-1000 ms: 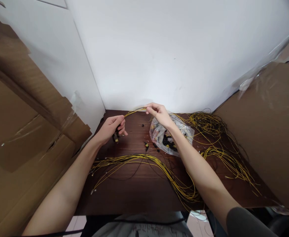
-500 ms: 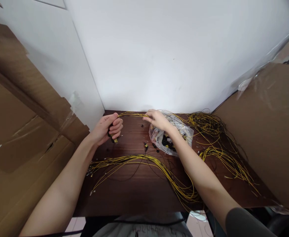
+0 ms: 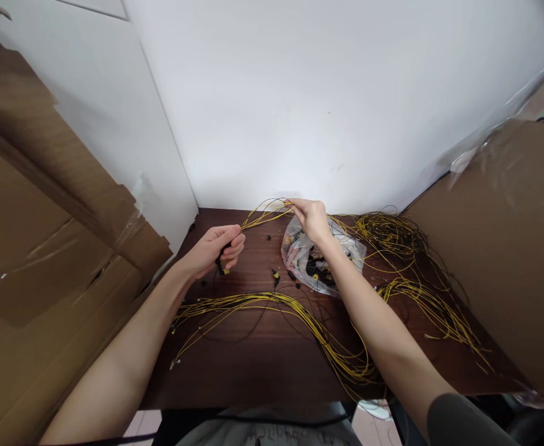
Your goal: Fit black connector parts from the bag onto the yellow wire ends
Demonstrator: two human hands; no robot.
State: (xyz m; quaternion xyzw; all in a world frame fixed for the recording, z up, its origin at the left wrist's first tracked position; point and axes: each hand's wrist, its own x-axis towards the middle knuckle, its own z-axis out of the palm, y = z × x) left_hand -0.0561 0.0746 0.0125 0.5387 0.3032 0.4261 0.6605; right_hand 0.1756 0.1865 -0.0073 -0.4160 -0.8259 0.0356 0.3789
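Note:
My left hand (image 3: 216, 249) is closed around a small black connector with yellow wires fanning out of it, held just above the dark wooden table (image 3: 263, 359). My right hand (image 3: 313, 218) is raised near the back wall and pinches the same thin yellow wires (image 3: 265, 215), which arc between both hands. Under my right wrist lies a clear plastic bag (image 3: 321, 257) with small black and yellow connectors inside.
A long bundle of yellow wires (image 3: 272, 303) runs across the table's middle toward the front edge. A tangled heap of yellow and black wires (image 3: 393, 232) lies at the back right. Cardboard sheets stand on the left (image 3: 44, 248) and right (image 3: 508, 248). Loose connectors (image 3: 276, 272) dot the table.
My right hand has lifted and shifted right, spreading the wires into a loose fan. My left hand has moved slightly right and down with the connector.

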